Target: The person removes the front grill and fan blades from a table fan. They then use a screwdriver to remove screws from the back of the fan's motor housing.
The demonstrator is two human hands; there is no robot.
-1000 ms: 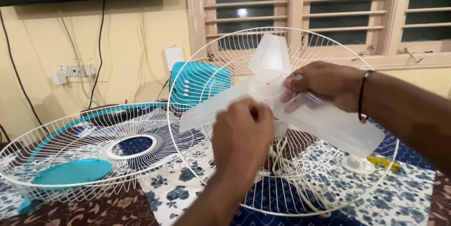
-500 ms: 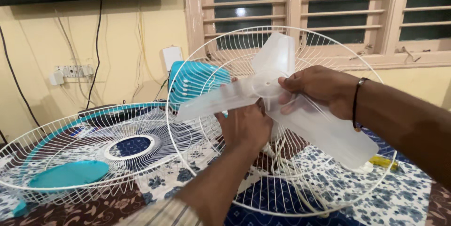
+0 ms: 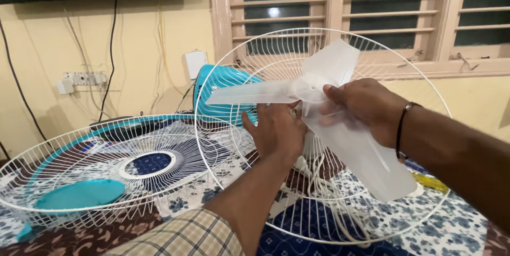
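Since the earlier frame, the translucent three-blade fan propeller (image 3: 319, 102) has turned, its upper blade now leaning to the right and its left blade lying nearly level, and the left hand (image 3: 276, 128) has opened up behind the hub. Taking the upright white rear fan guard (image 3: 212, 149) as landmark: well to its left, a second white wire guard with a teal rim (image 3: 64, 181) lies flat on the floral bedsheet (image 3: 457, 224), a teal cap (image 3: 79, 193) resting inside it. Just behind the upright guard's left edge sits the teal motor housing (image 3: 223, 94). In front of the guard's centre, the left hand is spread with fingers wide and loose, palm toward the hub, gripping nothing that I can see. The propeller is held up before the guard. To the right, the right hand (image 3: 366, 107), a dark bracelet (image 3: 399, 128) at its wrist, has its fingers closed around the propeller's hub and lower blade. A white power cord (image 3: 329, 187) hangs below the guard's centre.
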